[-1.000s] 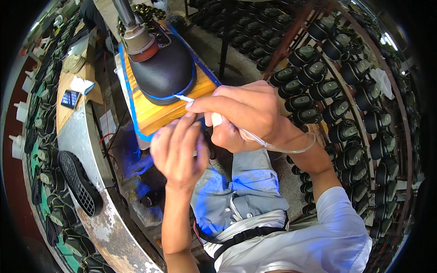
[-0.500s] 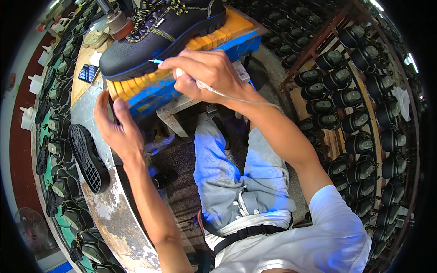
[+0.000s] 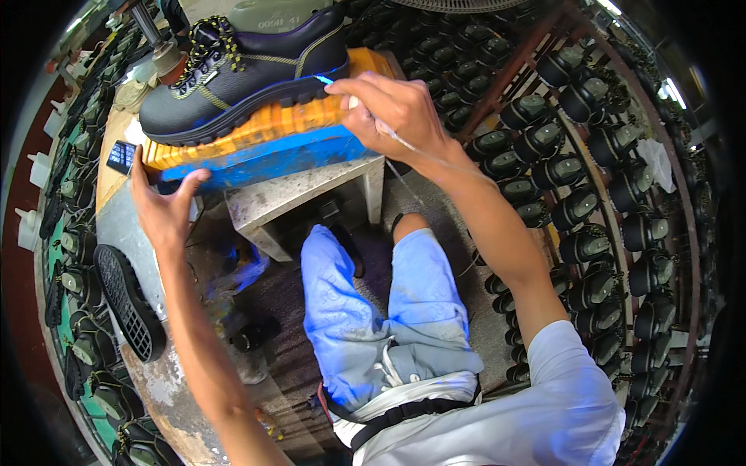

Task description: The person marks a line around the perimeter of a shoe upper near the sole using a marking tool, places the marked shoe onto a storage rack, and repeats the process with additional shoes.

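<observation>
A black shoe [image 3: 241,81] stands at eleven o'clock on a yellow-and-blue block [image 3: 268,159]. The right hand [image 3: 396,113] pinches a slim tool [image 3: 325,80], its tip at the shoe's lower edge near the heel. The left hand [image 3: 165,213], open, thumb spread, sits at the block's eight o'clock.

Hands [image 3: 165,216] apart, right fingers [image 3: 367,88] pinched

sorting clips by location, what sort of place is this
Probably a shoe workshop: rows of shoes at right, a loose sole on the bench, and a black shoe on a block.
</observation>
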`<act>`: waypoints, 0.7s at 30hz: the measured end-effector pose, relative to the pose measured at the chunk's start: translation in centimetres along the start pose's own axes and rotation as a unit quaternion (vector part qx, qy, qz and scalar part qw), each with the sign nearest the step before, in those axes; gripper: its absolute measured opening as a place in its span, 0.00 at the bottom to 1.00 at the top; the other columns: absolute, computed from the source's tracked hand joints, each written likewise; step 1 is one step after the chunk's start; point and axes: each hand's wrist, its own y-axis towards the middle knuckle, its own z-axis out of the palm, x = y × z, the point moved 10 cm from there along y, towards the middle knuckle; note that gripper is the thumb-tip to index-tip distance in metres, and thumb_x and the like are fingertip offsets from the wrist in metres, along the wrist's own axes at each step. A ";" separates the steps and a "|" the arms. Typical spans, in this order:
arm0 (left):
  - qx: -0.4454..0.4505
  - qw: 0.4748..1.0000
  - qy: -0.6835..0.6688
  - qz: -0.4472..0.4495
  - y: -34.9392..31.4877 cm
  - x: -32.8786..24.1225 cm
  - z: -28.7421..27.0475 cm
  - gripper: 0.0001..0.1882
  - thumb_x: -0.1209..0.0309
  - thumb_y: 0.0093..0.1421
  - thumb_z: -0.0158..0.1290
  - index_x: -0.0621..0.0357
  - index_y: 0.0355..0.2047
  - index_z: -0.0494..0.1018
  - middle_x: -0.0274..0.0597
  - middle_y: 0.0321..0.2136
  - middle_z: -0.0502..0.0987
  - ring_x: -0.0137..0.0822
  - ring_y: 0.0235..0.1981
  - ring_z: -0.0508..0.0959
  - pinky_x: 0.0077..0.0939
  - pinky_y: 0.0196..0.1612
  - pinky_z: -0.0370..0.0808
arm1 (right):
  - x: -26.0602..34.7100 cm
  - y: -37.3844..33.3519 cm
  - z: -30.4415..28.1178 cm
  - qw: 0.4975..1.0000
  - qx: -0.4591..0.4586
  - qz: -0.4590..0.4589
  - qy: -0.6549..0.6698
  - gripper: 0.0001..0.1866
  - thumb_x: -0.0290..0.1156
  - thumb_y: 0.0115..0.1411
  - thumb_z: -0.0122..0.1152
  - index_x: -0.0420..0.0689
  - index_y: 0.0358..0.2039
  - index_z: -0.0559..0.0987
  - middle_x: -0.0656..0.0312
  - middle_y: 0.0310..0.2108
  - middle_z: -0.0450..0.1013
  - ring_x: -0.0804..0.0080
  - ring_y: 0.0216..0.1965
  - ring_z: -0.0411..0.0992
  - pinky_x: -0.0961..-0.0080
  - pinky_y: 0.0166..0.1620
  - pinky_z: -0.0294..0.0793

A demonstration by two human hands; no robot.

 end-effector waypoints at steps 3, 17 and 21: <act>0.001 0.995 0.050 0.085 3.9 2.5 -0.1 0.52 0.54 0.43 0.78 0.63 0.65 0.69 0.57 0.59 0.75 0.53 0.59 0.76 0.40 0.63 0.71 | 1.7 0.2 -1.1 1.000 0.014 -0.009 0.017 0.13 0.24 0.58 0.57 0.40 0.42 0.83 0.60 0.28 0.77 0.66 0.25 0.80 0.71 0.29 0.80; -0.081 0.988 -0.112 0.072 -11.8 -6.2 -2.8 0.07 0.74 0.67 0.58 0.61 0.39 0.85 0.46 0.49 0.85 0.49 0.60 0.77 0.42 0.66 0.68 | 8.9 0.7 1.2 0.996 0.001 -0.081 0.048 0.17 0.23 0.48 0.67 0.38 0.41 0.82 0.57 0.30 0.79 0.63 0.23 0.80 0.70 0.27 0.80; -0.099 0.981 -0.149 -0.075 -9.2 0.1 -3.3 0.16 0.65 0.76 0.49 0.62 0.48 0.83 0.48 0.61 0.77 0.46 0.64 0.74 0.39 0.68 0.66 | 9.0 1.3 4.1 0.991 -0.029 -0.083 0.098 0.16 0.18 0.51 0.58 0.38 0.42 0.83 0.61 0.27 0.78 0.67 0.23 0.79 0.72 0.26 0.80</act>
